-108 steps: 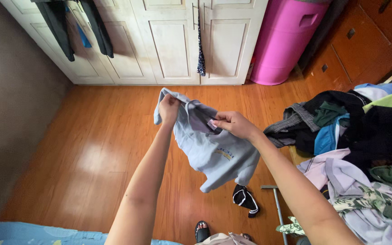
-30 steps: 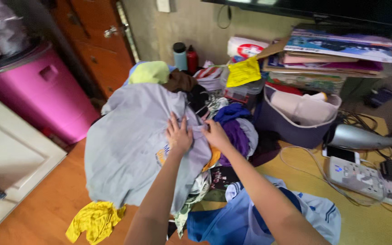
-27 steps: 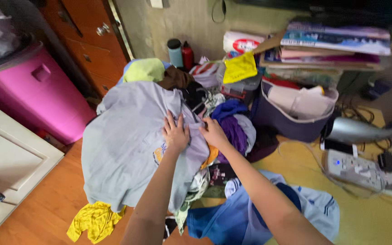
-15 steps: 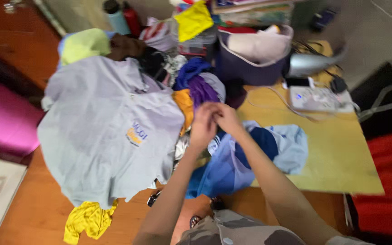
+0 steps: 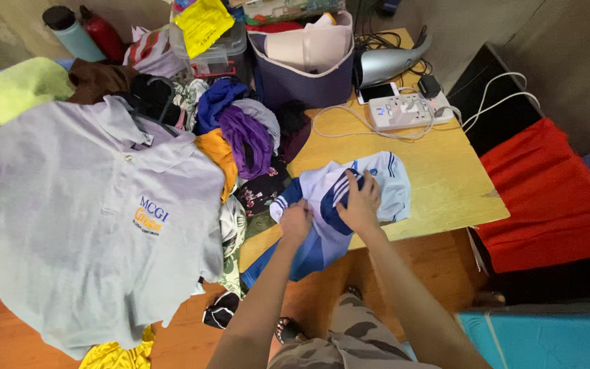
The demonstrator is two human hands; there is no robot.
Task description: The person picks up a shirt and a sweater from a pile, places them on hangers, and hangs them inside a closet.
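Note:
My left hand (image 5: 296, 222) and my right hand (image 5: 361, 203) both rest on a white and blue striped jersey (image 5: 336, 205) that lies crumpled at the front edge of a low wooden table (image 5: 438, 184). The left hand grips a fold near its left side, the right hand presses on its middle. To the left a light grey polo shirt (image 5: 97, 219) with a small chest emblem lies spread flat over the heap of clothes (image 5: 233, 137).
A dark fabric basket (image 5: 302, 61), a white power strip with cables (image 5: 408, 109) and a phone stand on the table's far side. Bottles (image 5: 83, 31) are at the back left. A red cloth (image 5: 548, 191) lies right of the table. Wooden floor below.
The grey polo shirt was held up, then laid out on the heap. My hands left it and moved right to the white and blue jersey on the table.

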